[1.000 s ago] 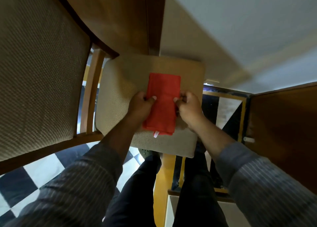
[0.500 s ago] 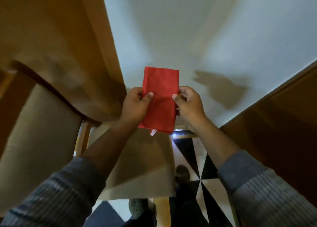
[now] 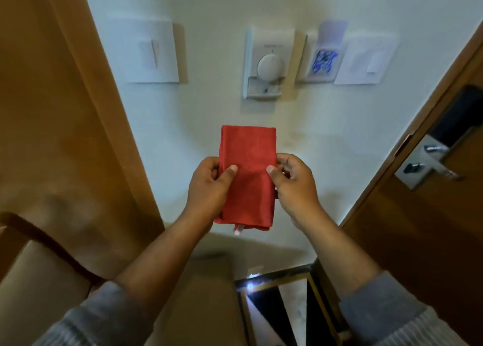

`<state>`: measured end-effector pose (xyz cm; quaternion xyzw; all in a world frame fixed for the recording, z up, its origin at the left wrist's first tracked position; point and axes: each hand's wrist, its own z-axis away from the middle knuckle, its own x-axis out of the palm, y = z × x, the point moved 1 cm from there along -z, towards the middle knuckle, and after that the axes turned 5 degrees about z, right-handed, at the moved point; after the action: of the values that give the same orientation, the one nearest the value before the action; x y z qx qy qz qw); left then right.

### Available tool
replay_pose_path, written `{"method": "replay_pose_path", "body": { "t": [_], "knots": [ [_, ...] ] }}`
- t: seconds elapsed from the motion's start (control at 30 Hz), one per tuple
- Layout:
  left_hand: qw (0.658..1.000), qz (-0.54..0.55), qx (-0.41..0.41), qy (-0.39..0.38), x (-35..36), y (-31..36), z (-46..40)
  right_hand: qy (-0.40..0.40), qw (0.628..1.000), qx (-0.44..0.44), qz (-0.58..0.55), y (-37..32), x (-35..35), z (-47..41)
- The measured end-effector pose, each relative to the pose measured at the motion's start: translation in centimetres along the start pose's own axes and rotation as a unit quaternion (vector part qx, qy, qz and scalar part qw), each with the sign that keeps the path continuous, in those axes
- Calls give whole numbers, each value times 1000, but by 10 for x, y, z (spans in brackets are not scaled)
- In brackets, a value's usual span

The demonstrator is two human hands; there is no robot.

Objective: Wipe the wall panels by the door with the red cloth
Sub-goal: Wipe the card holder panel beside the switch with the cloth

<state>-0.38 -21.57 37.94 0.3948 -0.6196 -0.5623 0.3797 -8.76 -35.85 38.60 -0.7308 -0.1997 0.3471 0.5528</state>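
Observation:
A folded red cloth (image 3: 248, 173) is held upright in front of the white wall, below the panels and apart from them. My left hand (image 3: 209, 186) pinches its left edge and my right hand (image 3: 295, 183) pinches its right edge. On the wall above are a white switch plate (image 3: 151, 50) at the left, a thermostat panel with a round dial (image 3: 269, 63) in the middle, a key card holder with a blue-marked card (image 3: 322, 57), and another white switch plate (image 3: 366, 60) at the right.
A brown wooden door (image 3: 431, 215) with a metal handle (image 3: 431, 162) and dark lock plate stands at the right. A tall wooden panel (image 3: 65, 110) fills the left. A beige upholstered chair (image 3: 203, 293) sits below my arms, over a black-and-white tiled floor (image 3: 274, 306).
The view has tilted up from the chair seat to the wall, bringing the panels and door handle into sight. Both hands have lifted the red cloth off the seat, keeping the same grip.

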Motion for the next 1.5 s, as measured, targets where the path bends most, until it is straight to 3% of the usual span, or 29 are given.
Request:
{"method": "replay_pose_path", "body": {
  "t": [0.3, 0.67, 0.8, 0.87, 0.97, 1.0, 1.07, 1.13, 1.2, 1.37, 1.43, 1.5],
  "knots": [
    [991, -21, 133, -10, 91, 67, -48, 106, 981, -161, 17, -34, -85, -77],
    [980, -33, 183, 63, 187, 81, -127, 175, 938, -295, 47, -16, -131, -197],
    [973, -53, 202, 102, 194, 77, -141, 238, 876, -391, 150, -16, -124, -218],
    [970, -61, 210, 108, 194, 76, -142, 234, 869, -394, 187, -18, -121, -222],
    [965, -103, 212, 116, 192, 78, -140, 355, 730, -490, 320, -13, -107, -226],
    [958, -144, 215, 126, 189, 80, -138, 371, 722, -483, 329, -13, -103, -226],
    [915, -267, 254, 163, 179, 88, -130, 390, 725, -459, 334, -19, -96, -220],
    [848, -366, 325, 201, 165, 106, -120, 400, 717, -443, 359, -23, -94, -215],
    [801, -393, 390, 227, 149, 134, -121, 416, 697, -440, 384, -25, -95, -215],
    [679, -408, 536, 292, 118, 212, -157, 414, 694, -432, 399, -26, -92, -214],
    [628, -462, 542, 313, 110, 228, -178, 406, 681, -453, 407, -24, -91, -216],
    [603, -521, 520, 308, 104, 236, -197, 393, 655, -488, 422, -21, -87, -220]
  ]
}}
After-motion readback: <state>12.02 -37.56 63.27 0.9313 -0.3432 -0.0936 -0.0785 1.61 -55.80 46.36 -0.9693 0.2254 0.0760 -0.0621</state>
